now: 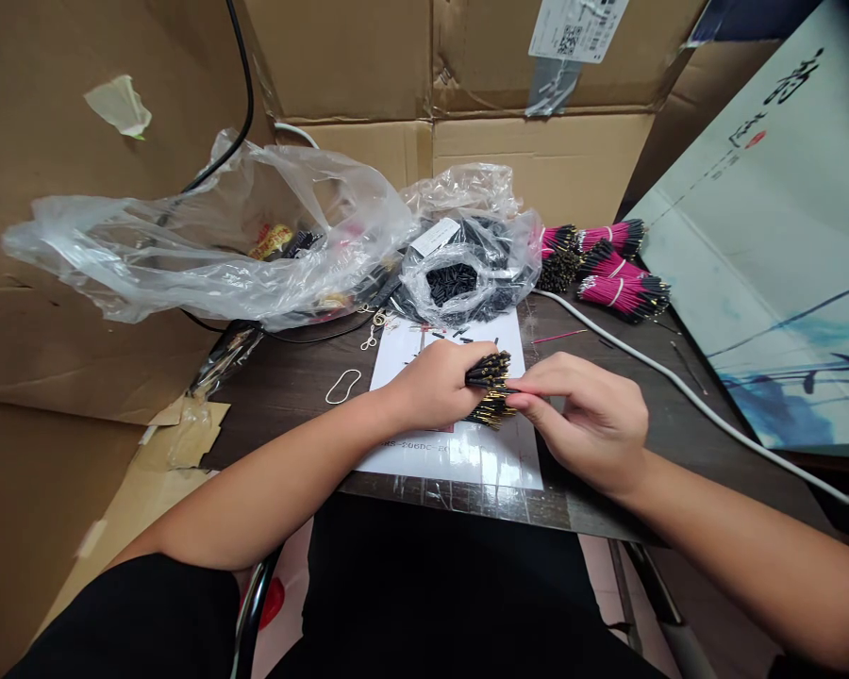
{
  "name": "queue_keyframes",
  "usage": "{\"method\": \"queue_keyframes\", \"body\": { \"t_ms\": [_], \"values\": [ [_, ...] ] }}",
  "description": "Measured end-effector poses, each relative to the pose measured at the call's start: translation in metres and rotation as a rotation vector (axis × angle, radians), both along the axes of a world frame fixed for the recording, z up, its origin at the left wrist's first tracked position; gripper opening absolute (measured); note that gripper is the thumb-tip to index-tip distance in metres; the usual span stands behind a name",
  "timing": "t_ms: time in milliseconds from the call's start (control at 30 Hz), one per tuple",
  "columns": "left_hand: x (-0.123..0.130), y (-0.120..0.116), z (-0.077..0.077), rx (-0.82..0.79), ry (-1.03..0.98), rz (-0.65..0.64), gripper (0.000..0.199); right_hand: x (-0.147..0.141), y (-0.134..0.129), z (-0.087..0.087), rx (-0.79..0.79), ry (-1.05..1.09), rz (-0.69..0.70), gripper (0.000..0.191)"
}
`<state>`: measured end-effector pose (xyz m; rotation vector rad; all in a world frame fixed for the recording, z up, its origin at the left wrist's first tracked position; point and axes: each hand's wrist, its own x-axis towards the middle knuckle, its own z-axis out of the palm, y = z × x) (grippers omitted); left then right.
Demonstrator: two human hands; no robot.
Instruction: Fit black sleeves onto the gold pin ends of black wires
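My left hand (435, 382) is wrapped round a thick bundle of thin wires (491, 387), their black-sleeved ends and gold tips pointing right. Thumb and forefinger of my right hand (584, 415) pinch at one black-sleeved end on the bundle's right side. Beneath both hands lies a white printed sheet (389, 453), with a few small black sleeves (459, 333) scattered near its top. Behind it, an opened clear plastic bag (509, 240) holds many black sleeves (451, 281). The wires' far ends are hidden by my left hand.
Tied bundles of pink wires (623, 292) lie at the back right, with a loose pink wire (558, 337) nearer. A white cable (679, 377) crosses the right side. Rubber bands (343, 386) and a large plastic bag (205, 255) are left. Cardboard (538, 156) walls the back.
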<state>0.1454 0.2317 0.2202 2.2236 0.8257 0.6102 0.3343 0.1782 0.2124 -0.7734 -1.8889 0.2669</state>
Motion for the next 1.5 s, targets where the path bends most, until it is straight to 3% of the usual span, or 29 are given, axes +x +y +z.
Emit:
{"method": "queue_keyframes", "body": {
  "t_ms": [133,367,633,900,1133,1500],
  "values": [
    [0.002,-0.001,-0.001,-0.091,-0.034,-0.040,0.009,0.002,-0.001,-0.002,0.165,-0.127,-0.104,0.034],
    [0.006,-0.008,0.005,-0.414,-0.081,-0.073,0.025,0.004,0.003,-0.004,0.379,-0.300,-0.269,0.044],
    [0.007,-0.014,0.005,-0.804,-0.200,-0.078,0.039,0.005,0.003,-0.008,0.396,-0.408,-0.304,0.050],
    [0.007,-0.011,0.008,-1.142,-0.310,-0.034,0.043,0.001,0.005,-0.003,0.406,-0.325,-0.328,0.065],
    [0.009,-0.011,0.006,-1.007,-0.432,-0.032,0.035,-0.010,0.010,-0.012,0.393,-0.368,-0.229,0.100],
    [0.014,-0.017,0.001,-1.091,-0.518,-0.076,0.029,-0.018,0.007,-0.014,0.445,-0.404,-0.250,0.088]
  ]
}}
